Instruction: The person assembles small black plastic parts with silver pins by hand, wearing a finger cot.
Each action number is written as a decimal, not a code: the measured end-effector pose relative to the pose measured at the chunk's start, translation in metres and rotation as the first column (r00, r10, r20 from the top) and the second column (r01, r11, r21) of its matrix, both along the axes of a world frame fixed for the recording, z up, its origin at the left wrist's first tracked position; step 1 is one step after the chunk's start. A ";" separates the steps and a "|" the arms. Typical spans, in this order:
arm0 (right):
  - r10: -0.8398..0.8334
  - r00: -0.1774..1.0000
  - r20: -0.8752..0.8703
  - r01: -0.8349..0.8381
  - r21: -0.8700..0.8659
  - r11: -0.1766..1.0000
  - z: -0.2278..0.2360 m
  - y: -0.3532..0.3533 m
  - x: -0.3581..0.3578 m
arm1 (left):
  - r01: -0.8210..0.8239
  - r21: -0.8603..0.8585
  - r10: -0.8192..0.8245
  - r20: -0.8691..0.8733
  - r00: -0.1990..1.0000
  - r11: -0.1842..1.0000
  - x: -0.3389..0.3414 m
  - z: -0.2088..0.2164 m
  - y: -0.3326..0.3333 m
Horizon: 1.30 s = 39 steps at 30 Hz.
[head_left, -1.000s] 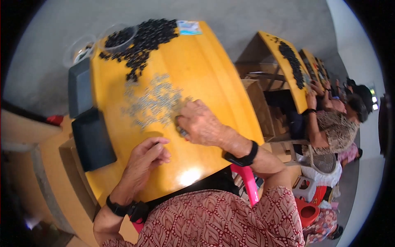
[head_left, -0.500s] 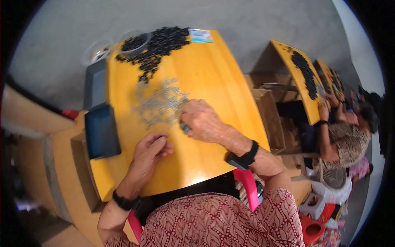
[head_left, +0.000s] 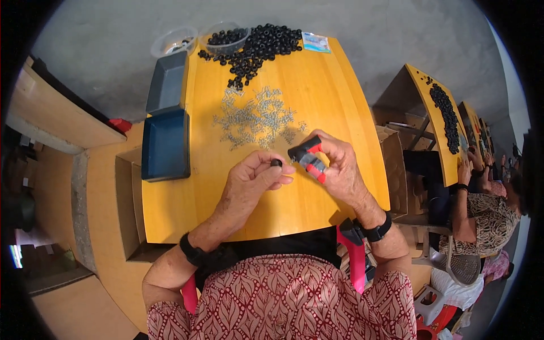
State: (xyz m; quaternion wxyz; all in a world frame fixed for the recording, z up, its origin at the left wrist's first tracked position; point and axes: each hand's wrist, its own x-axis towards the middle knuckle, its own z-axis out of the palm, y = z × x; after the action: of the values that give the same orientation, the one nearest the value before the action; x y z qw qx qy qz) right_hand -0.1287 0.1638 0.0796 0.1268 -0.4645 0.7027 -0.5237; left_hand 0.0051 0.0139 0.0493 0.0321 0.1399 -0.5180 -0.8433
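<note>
My left hand (head_left: 253, 178) pinches a small round black piece (head_left: 276, 163) between thumb and fingertips, above the front half of the yellow table. Just to its right, my right hand (head_left: 343, 173) grips a red-and-black hand tool (head_left: 313, 161), whose black end points toward the left hand. What sits at the tool's tip is too small to make out. Beyond both hands lies a spread of small silver metal pieces (head_left: 258, 119), perhaps screws or pins. Farther back is a heap of round black pieces (head_left: 266, 45), several with holes, like the one held.
At the table's (head_left: 334, 102) left edge stand a blue tray (head_left: 146, 150) and a grey tray (head_left: 152, 88). Clear plastic bowls (head_left: 247, 41) and a small packet (head_left: 316, 42) are at the far edge. Cardboard boxes flank the table. On the right, another person (head_left: 481, 215) works at a similar table.
My right hand has come back from the silver pieces, with the tool now beside my left hand. The left hand has turned, and its black piece now shows. The whole view has shifted.
</note>
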 end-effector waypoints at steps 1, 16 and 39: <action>-0.005 1.000 -0.014 0.005 0.007 1.000 0.004 0.003 0.002 | 0.009 -0.035 -0.011 -0.040 0.999 0.999 -0.001 0.001 0.002; -0.138 0.947 -0.290 0.136 -0.029 0.990 0.005 0.025 0.016 | -0.023 0.049 0.025 -0.050 0.998 0.999 -0.007 0.001 0.029; 0.089 0.751 -0.655 -0.028 0.102 0.994 0.024 0.007 -0.002 | -0.016 0.206 0.009 0.037 0.999 0.978 0.012 -0.014 -0.002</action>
State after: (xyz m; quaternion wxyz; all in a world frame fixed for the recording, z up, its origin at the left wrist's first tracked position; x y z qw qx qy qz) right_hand -0.1303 0.1713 0.1034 -0.0922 -0.6348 0.7095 -0.2919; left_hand 0.0173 0.0114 0.0349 0.0133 0.1609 -0.4273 -0.8896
